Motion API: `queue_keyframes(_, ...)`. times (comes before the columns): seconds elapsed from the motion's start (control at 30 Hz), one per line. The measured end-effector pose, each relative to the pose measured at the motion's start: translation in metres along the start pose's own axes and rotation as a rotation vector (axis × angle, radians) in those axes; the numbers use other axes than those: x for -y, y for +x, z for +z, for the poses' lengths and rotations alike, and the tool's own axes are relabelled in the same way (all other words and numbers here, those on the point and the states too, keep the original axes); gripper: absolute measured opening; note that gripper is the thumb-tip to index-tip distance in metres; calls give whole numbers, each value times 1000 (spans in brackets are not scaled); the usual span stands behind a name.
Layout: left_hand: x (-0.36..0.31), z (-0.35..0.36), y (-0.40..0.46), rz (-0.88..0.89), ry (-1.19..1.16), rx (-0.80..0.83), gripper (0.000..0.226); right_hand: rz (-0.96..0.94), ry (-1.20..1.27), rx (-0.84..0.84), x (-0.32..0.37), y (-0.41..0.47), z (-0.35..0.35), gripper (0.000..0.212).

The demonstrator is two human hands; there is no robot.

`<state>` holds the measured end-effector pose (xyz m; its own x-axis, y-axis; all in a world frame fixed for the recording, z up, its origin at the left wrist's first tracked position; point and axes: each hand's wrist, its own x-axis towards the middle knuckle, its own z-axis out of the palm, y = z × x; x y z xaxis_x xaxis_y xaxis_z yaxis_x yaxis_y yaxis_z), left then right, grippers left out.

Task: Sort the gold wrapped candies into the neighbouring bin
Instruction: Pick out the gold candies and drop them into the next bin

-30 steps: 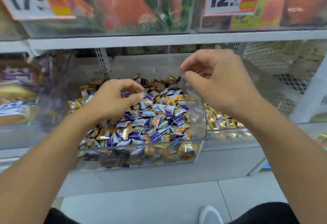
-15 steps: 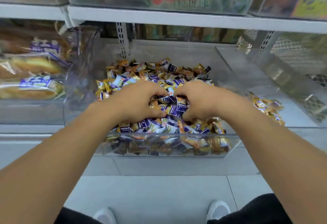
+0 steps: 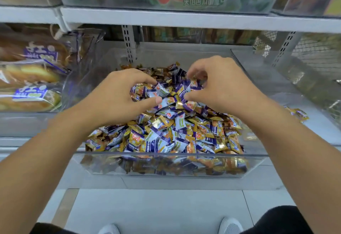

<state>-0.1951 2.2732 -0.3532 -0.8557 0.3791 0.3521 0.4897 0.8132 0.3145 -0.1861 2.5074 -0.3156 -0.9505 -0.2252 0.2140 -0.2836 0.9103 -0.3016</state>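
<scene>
A clear bin (image 3: 258,165) on the lower shelf holds a heap of mixed candies (image 3: 177,132) in gold and in white-and-purple wrappers. Both my hands hover over the back of the heap. My left hand (image 3: 118,95) has curled fingers, and its thumb and forefinger are apart on either side of a white-and-purple candy (image 3: 161,90). My right hand (image 3: 223,86) is curled too, with its fingertips on a gold candy (image 3: 193,82) at the top of the pile. The neighbouring bin (image 3: 276,78) on the right holds a few gold candies (image 3: 299,113).
Bagged bread (image 3: 31,78) fills the bin on the left. A white shelf (image 3: 184,19) with more clear bins runs close overhead. A wire mesh panel (image 3: 313,52) stands at the far right. My shoes (image 3: 230,226) and the tiled floor show below.
My right hand came back from the right-hand bin into the mixed heap. Both hands dug in together, then moved a little apart and further back over the pile.
</scene>
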Motion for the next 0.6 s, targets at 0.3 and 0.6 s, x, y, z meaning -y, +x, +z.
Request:
queue_keyframes(0.3,-28,5,-6,-8,13,418,64,278,-4,732,-1,-18,0,61)
queue_keyframes(0.6,-17,13,1,-101,-22,336,24,256,335,498,1,-9,29,20)
